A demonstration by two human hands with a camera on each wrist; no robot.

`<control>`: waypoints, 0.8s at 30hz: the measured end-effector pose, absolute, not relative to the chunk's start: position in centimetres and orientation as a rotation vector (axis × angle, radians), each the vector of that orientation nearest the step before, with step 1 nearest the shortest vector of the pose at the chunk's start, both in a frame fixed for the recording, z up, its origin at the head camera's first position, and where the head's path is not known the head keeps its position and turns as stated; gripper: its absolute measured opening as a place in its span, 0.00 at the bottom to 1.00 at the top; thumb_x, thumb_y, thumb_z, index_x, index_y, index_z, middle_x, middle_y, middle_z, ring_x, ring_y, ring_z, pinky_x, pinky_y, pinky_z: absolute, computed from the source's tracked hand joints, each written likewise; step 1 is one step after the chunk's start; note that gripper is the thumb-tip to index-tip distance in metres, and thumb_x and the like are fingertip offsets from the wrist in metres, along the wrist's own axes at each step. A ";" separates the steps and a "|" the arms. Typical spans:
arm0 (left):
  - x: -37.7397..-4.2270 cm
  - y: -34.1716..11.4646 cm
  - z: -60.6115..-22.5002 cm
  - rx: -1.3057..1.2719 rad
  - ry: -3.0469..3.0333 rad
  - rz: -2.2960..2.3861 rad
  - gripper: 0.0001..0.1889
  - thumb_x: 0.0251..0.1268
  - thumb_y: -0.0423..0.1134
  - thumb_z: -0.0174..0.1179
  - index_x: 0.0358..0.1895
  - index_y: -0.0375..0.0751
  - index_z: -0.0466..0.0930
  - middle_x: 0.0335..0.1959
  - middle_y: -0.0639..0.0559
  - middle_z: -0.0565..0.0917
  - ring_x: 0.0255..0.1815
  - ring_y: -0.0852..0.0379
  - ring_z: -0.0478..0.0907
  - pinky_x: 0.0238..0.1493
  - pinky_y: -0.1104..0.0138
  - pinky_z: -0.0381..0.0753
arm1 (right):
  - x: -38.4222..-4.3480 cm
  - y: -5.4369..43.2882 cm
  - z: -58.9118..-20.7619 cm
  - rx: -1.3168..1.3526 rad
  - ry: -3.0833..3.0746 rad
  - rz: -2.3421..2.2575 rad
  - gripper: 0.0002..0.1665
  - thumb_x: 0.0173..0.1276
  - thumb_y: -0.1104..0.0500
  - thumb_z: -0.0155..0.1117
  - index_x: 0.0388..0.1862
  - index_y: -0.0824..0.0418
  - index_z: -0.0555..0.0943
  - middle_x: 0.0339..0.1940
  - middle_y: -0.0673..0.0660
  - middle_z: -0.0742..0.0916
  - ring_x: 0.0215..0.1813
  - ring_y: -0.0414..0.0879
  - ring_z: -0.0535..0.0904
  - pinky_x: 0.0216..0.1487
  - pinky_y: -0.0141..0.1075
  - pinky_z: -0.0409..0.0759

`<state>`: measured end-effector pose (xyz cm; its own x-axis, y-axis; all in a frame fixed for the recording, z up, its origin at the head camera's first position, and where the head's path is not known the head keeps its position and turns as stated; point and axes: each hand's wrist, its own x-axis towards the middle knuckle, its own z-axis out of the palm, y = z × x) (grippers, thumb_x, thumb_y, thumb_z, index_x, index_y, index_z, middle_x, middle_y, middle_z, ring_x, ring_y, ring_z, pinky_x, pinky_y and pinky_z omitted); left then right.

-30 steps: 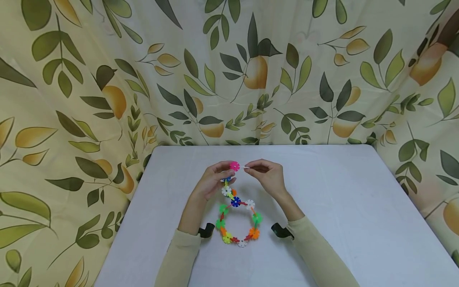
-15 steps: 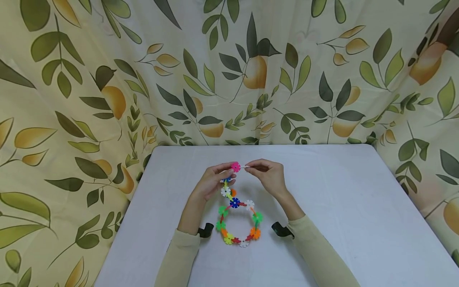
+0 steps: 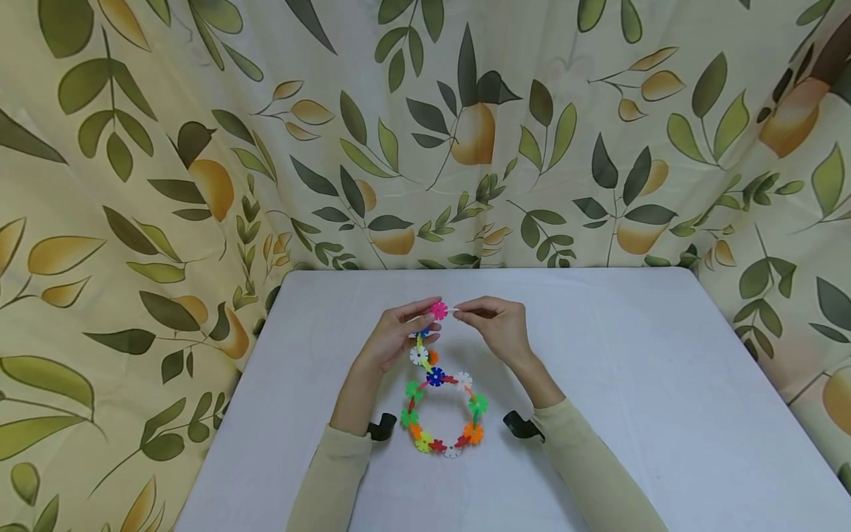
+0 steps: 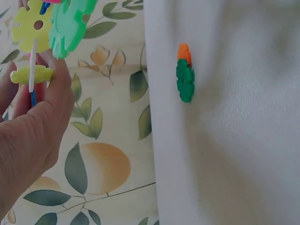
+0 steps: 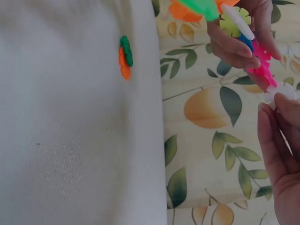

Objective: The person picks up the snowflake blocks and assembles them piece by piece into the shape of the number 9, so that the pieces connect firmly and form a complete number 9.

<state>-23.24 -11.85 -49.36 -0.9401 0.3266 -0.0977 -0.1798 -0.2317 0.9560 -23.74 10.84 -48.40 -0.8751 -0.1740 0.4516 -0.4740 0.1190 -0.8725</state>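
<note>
A chain of colourful notched plastic discs (image 3: 435,377) hangs from my left hand (image 3: 388,340) and ends in a ring of discs (image 3: 477,404) toward my body. Thumb and fingers of that hand grip the chain's top end, by the pink disc (image 3: 439,310). My right hand (image 3: 501,329) pinches a white disc (image 5: 280,93), seen edge-on in the head view. In the right wrist view its edge meets the pink disc's edge. Yellow (image 4: 30,28) and light green discs (image 4: 72,26) show up close above the left hand in the left wrist view.
An orange disc (image 4: 184,52) and a dark green disc (image 4: 185,80) lie joined on the white table (image 3: 598,355), near its edge in the wrist views. Black wrist cameras (image 3: 523,427) sit at both sleeves. A leaf-patterned curtain (image 3: 399,148) surrounds the table.
The pink disc has shifted slightly right toward the white disc, narrowing the gap between them. The ring swings a little to the right; the right hand barely moves.
</note>
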 end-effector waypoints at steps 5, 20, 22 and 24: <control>-23.1 -11.8 -49.4 0.190 1.709 2.237 0.21 0.76 0.34 0.61 0.69 0.42 0.81 0.58 0.41 0.83 0.52 0.48 0.86 0.55 0.55 0.86 | -24.4 10.9 -49.6 0.634 -2.160 1.773 0.05 0.62 0.71 0.76 0.38 0.68 0.92 0.37 0.63 0.92 0.40 0.57 0.90 0.42 0.28 0.86; -23.1 -11.7 -49.7 0.188 1.690 2.249 0.20 0.77 0.32 0.59 0.69 0.37 0.79 0.62 0.38 0.83 0.54 0.46 0.88 0.54 0.53 0.86 | -24.5 10.7 -50.1 0.683 -2.158 1.638 0.04 0.61 0.69 0.79 0.35 0.64 0.93 0.35 0.56 0.93 0.37 0.48 0.91 0.39 0.28 0.86; -23.1 -11.7 -49.7 0.190 1.691 2.246 0.21 0.77 0.32 0.59 0.70 0.36 0.78 0.62 0.38 0.83 0.55 0.46 0.87 0.54 0.54 0.86 | -24.5 10.6 -50.0 0.701 -2.164 1.614 0.04 0.60 0.68 0.79 0.35 0.63 0.93 0.34 0.55 0.93 0.37 0.48 0.91 0.39 0.28 0.86; -23.1 -11.8 -49.8 0.189 1.693 2.245 0.21 0.77 0.33 0.59 0.70 0.36 0.78 0.62 0.38 0.83 0.55 0.45 0.87 0.54 0.54 0.86 | -24.5 10.4 -49.9 0.707 -2.175 1.585 0.04 0.61 0.68 0.79 0.35 0.63 0.93 0.34 0.55 0.93 0.37 0.49 0.91 0.38 0.27 0.85</control>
